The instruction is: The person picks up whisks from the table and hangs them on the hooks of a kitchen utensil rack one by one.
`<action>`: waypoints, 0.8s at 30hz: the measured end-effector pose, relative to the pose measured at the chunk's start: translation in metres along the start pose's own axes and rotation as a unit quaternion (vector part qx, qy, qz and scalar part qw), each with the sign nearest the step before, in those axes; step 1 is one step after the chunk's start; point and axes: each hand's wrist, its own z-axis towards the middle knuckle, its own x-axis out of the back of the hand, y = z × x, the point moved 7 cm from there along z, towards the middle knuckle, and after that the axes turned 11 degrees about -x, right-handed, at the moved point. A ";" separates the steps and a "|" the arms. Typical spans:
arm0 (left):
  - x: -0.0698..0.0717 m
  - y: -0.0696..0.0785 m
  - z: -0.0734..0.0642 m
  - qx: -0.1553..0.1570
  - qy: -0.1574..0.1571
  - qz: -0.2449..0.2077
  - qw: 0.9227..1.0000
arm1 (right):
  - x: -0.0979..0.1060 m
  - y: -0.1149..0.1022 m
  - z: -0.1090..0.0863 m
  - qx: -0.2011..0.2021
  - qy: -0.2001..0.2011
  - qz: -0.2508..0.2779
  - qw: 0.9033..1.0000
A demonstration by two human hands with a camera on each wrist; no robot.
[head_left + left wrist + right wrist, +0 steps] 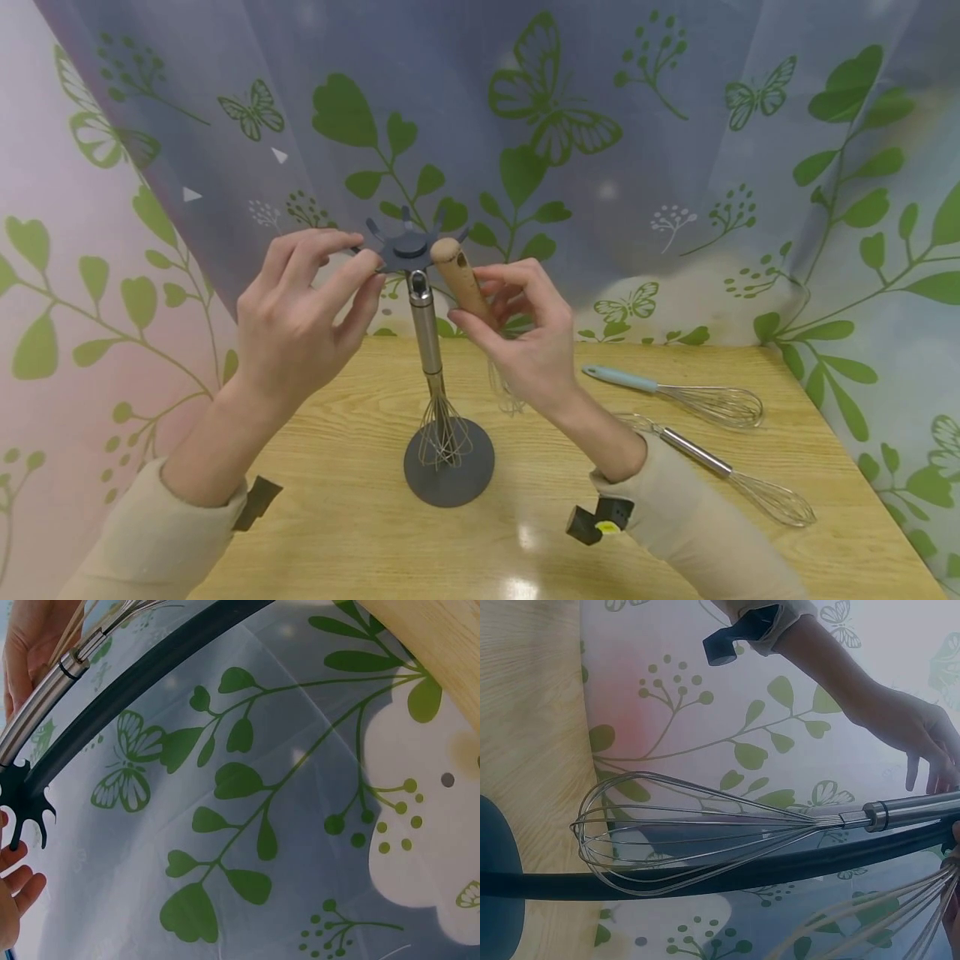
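Observation:
A dark grey utensil stand with curved hooks at its top rises on a round base. From one hook a steel-handled whisk hangs head down on the near side; its wires spread across the right wrist view. My left hand pinches a hook at the left of the stand's top between fingertips and thumb. In my right hand I grip a whisk by its wooden handle, its end tilted up beside the hooks. Its wires point downward and lie partly behind the hand in the head view.
To the right on the wooden table lie a whisk with a light blue handle and a steel whisk, whose far end my right forearm partly hides. A curtain with leaves and butterflies hangs behind the table.

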 end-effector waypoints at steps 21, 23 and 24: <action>0.001 0.001 0.000 -0.003 0.005 0.004 1.000 | -0.007 0.002 -0.005 -0.029 -0.016 0.037 0.999; 0.000 0.001 0.000 -0.004 0.004 0.004 1.000 | -0.007 0.002 -0.006 -0.031 -0.017 0.039 0.999; 0.000 0.001 0.000 -0.004 0.004 0.004 1.000 | -0.007 0.002 -0.006 -0.033 -0.017 0.041 0.998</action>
